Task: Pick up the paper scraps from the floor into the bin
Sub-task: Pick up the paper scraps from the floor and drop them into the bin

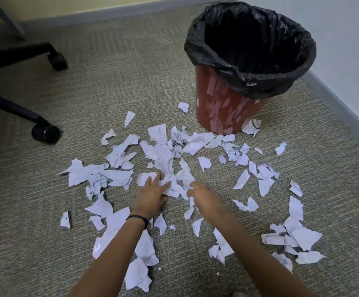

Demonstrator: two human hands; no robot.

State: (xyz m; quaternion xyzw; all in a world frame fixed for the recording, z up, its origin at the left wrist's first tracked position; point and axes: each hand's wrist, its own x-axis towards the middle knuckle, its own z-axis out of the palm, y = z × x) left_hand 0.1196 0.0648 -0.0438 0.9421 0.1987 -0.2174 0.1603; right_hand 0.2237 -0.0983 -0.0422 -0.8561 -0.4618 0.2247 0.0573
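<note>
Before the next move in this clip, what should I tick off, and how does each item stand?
1. Red bin upright, black liner mouth open: ok.
2. Left hand flat on the paper scraps: ok.
3. Right hand gripping scraps: cannot tell, its fingertips are hidden.
4. Carpet between hands and bin holds only scraps: ok.
5. Chair castor apart from both hands: ok.
6. Scraps all off the floor: not ok, they lie scattered widely.
</note>
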